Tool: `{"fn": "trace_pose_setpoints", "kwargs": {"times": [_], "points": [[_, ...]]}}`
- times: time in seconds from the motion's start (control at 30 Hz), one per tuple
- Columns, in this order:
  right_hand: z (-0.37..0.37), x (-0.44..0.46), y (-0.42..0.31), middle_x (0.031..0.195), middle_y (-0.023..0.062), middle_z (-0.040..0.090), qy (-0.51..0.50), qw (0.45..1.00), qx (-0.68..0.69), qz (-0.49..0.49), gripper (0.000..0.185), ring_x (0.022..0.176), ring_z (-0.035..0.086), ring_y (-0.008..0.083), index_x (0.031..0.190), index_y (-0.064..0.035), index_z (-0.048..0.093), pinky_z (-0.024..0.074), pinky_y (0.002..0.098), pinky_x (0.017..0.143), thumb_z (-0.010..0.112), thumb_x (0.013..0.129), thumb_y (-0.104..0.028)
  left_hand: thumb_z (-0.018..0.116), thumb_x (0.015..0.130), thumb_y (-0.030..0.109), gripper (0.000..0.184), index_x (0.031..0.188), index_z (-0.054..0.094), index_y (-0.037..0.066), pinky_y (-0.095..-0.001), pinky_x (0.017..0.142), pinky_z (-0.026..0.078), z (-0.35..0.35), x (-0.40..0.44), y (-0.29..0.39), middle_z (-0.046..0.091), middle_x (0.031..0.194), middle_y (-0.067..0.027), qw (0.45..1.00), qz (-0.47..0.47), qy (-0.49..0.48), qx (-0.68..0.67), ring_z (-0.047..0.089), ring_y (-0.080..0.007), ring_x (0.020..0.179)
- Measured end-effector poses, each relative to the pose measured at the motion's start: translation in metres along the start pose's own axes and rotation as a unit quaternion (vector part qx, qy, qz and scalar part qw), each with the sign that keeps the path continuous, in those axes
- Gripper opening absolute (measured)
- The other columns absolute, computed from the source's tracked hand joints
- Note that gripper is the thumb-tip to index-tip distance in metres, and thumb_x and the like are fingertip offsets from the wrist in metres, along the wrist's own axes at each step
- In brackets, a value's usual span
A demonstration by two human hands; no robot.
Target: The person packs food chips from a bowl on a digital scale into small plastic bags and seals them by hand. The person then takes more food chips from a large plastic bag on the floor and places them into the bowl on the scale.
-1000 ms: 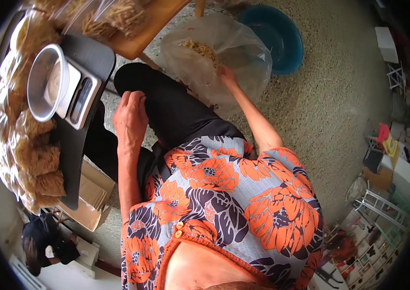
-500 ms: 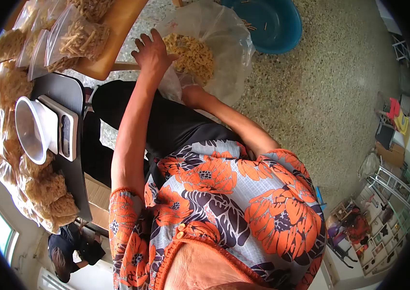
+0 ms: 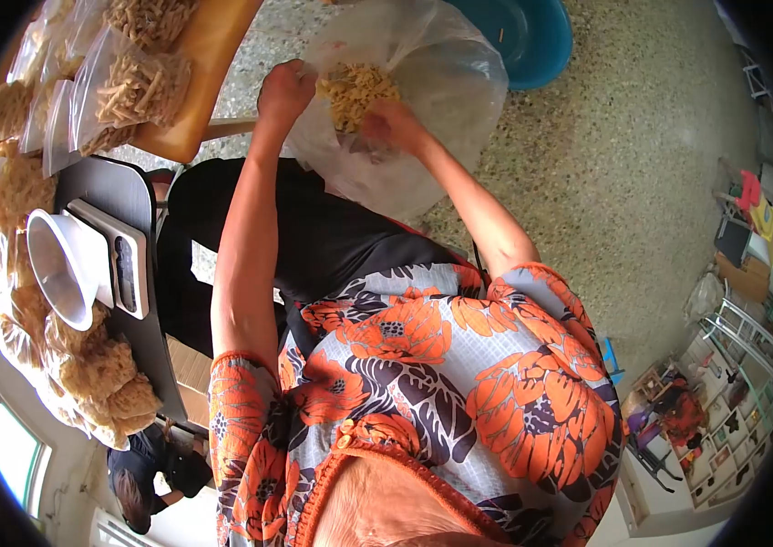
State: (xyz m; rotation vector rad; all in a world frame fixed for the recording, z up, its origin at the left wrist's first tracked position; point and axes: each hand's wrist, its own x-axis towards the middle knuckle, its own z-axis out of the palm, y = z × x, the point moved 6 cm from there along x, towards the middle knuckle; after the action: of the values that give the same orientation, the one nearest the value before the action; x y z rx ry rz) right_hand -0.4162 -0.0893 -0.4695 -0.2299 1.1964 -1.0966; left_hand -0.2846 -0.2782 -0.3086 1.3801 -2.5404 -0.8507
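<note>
A large clear plastic bag [image 3: 455, 87] stands wide with its mouth up on the floor in front of me. Inside it lies a heap of yellowish-brown dried food pieces [image 3: 350, 91]; I cannot make out their exact kind. My left hand [image 3: 287, 89] is closed at the bag's left rim, its fingers curled on the plastic. At the lower right of the heap is my right hand [image 3: 390, 124], over the pieces. Its fingers are blurred and partly hidden, so their grip does not show.
A blue-green basin [image 3: 528, 46] stands on the floor beyond the bag. At left, a wooden table [image 3: 209, 64] carries filled bags of brown sticks [image 3: 136, 91]. A kitchen scale [image 3: 127, 260] with a white bowl [image 3: 63, 269] rests on a dark surface. Another person [image 3: 145, 474] is at lower left.
My left hand has gone from spread fingers to closed at the bag's rim. My right hand has moved up and right, from the near edge to the food pieces. The bag's mouth has shifted right.
</note>
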Motion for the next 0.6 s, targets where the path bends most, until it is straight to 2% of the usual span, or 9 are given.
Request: {"fn": "trace_pose_setpoints", "kwargs": {"times": [0.07,0.13,0.2,0.3,0.33,0.37,0.4,0.47,0.6], "points": [[-0.001,0.007,-0.029,0.111,0.0145,0.068,0.081,0.983,0.156,0.054,0.036,0.102,0.068,0.0246,0.128,-0.0072,0.058,0.0584,0.0392,0.089,0.06,0.103,-0.032,0.071,0.093,0.027,0.032,0.11,0.072,-0.001,-0.0397,0.076,0.053,-0.014,-0.004,0.016,0.072,0.09,-0.0201,0.997,0.048,0.01,-0.064,0.07,-0.0287,0.083],[-0.004,0.02,-0.046,0.115,0.0154,0.066,0.045,0.982,0.181,0.032,0.041,0.107,0.066,0.0263,0.133,-0.0078,0.054,0.0568,0.04,0.094,0.062,0.102,-0.034,0.07,0.096,0.024,0.025,0.1,0.072,0.0,-0.034,0.069,0.048,-0.046,-0.029,0.055,0.063,0.074,-0.0123,0.985,0.021,-0.017,-0.168,0.057,-0.0174,0.071],[0.003,0.019,-0.06,0.119,0.0164,0.065,0.009,0.979,0.205,0.009,0.047,0.113,0.064,0.028,0.138,-0.0084,0.05,0.0552,0.0409,0.098,0.064,0.101,-0.035,0.07,0.096,0.021,0.022,0.097,0.07,-0.001,-0.0317,0.068,0.045,-0.061,-0.048,0.077,0.056,0.073,-0.0086,0.979,0.064,-0.018,-0.191,0.051,-0.0148,0.07],[0.011,0.012,-0.077,0.125,0.0133,0.065,-0.009,0.974,0.211,-0.079,0.042,0.105,0.066,0.0277,0.131,-0.0073,0.058,0.0574,0.0414,0.081,0.059,0.102,-0.037,0.071,0.096,0.012,0.016,0.092,0.066,-0.002,-0.0287,0.067,0.041,-0.076,-0.069,0.096,0.048,0.073,-0.0041,0.956,0.153,-0.025,-0.25,0.044,-0.0121,0.071],[0.013,0.003,-0.101,0.129,0.0127,0.064,-0.014,0.945,-0.052,-0.322,0.05,0.112,0.064,0.0264,0.138,-0.0078,0.052,0.0552,0.0414,0.09,0.064,0.099,-0.037,0.071,0.095,0.008,0.014,0.09,0.064,-0.003,-0.0279,0.068,0.04,-0.08,-0.076,0.103,0.045,0.075,-0.0031,0.937,0.198,-0.03,-0.286,0.043,-0.0121,0.072],[0.027,-0.013,-0.113,0.133,0.0122,0.062,-0.019,0.795,-0.309,-0.522,0.061,0.118,0.062,0.0251,0.145,-0.0083,0.047,0.0529,0.0414,0.099,0.07,0.096,-0.036,0.071,0.095,0.008,0.014,0.09,0.064,-0.003,-0.0279,0.068,0.04,-0.084,-0.08,0.105,0.045,0.075,-0.0031,0.937,0.198,-0.03,-0.287,0.043,-0.0121,0.072],[0.014,-0.018,-0.13,0.133,0.0122,0.062,-0.019,0.795,-0.309,-0.522,0.061,0.118,0.062,0.0251,0.145,-0.0083,0.047,0.0529,0.0414,0.099,0.07,0.096,-0.036,0.072,0.094,0.005,0.014,0.089,0.063,-0.004,-0.027,0.069,0.04,-0.086,-0.084,0.104,0.045,0.077,-0.0025,0.932,0.195,-0.042,-0.304,0.043,-0.0119,0.074],[-0.003,-0.02,-0.156,0.128,0.009,0.067,-0.206,0.843,-0.417,-0.27,0.053,0.118,0.063,0.0236,0.139,-0.007,0.055,0.0506,0.0417,0.102,0.07,0.096,-0.033,0.073,0.093,0.002,0.015,0.088,0.062,-0.005,-0.0261,0.071,0.039,-0.095,-0.092,0.102,0.045,0.08,-0.0019,0.926,0.19,-0.054,-0.321,0.043,-0.0117,0.076],[0.044,-0.062,-0.173,0.122,0.0102,0.069,-0.056,0.871,-0.329,-0.359,0.052,0.111,0.066,0.0236,0.138,-0.0065,0.056,0.0538,0.0404,0.096,0.067,0.098,-0.038,0.073,0.094,0.002,0.021,0.083,0.056,-0.006,-0.0232,0.075,0.039,-0.112,-0.099,0.096,0.045,0.083,-0.0006,0.925,0.197,-0.027,-0.324,0.043,-0.0097,0.08]]}}
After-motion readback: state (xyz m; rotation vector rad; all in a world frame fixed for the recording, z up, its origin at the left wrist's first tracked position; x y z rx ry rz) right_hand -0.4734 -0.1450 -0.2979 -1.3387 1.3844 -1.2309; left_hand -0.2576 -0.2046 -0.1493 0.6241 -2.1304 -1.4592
